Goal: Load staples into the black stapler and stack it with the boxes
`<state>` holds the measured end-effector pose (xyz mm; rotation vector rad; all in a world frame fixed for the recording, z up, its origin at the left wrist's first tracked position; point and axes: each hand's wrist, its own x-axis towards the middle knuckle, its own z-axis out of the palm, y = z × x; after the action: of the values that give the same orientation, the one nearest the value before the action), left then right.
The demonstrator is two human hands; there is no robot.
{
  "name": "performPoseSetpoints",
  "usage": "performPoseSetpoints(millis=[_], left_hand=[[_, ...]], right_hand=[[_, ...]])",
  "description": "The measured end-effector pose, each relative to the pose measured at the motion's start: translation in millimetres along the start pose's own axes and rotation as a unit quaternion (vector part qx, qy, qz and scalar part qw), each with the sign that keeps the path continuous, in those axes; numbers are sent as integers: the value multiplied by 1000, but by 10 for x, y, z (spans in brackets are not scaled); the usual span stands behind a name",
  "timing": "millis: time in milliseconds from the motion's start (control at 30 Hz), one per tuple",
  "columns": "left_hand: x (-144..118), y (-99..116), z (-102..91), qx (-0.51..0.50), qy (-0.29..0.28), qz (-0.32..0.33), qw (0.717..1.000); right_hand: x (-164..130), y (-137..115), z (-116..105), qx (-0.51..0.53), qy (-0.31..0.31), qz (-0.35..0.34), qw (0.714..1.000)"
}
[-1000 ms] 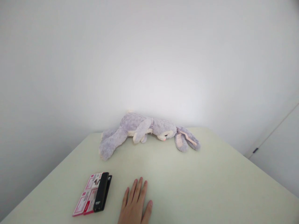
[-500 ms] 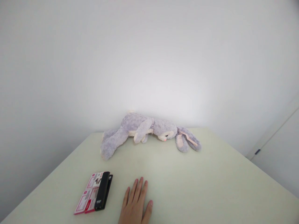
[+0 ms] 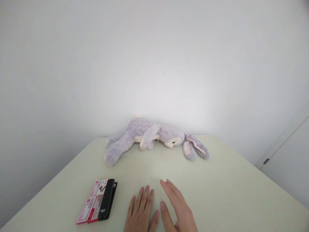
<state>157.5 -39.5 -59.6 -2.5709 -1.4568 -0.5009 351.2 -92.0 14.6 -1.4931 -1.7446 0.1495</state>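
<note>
The plush rabbit [image 3: 154, 137] at twelve o'clock is pale lilac-grey, with a cream muzzle and belly, pink inner ears and a small pink nose. The counter [image 3: 229, 180] is a pale yellowish green. At nine o'clock from the hands, the black stapler [image 3: 106, 199] lies on its card [image 3: 93, 201], printed in pink, red and white panels. The wall [image 3: 154, 58] is plain white.

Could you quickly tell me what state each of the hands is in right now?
Left hand: open, flat on the table, holding nothing.
Right hand: open, fingers extended beside the left, holding nothing.
</note>
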Motion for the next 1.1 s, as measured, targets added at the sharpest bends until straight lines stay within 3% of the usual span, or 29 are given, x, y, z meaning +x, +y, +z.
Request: performPoseSetpoints(millis=[133,267,533,833,1100], left_hand=[[-6,20,11,14,16,-5,1000],[0,22,26,9,10,-4,1000],[3,2,67,25,17,0,1000],[14,15,38,39,50,9,998],[22,15,27,21,25,-2,999]], right_hand=[[-33,481,329,-118,-107,-7,987],[-210,691,577,-190,-88,-12,978],[-227,598,681,-223,-41,8,974],[-191,506,609,-250,-53,14,967],[-176,499,586,-208,-48,28,977]])
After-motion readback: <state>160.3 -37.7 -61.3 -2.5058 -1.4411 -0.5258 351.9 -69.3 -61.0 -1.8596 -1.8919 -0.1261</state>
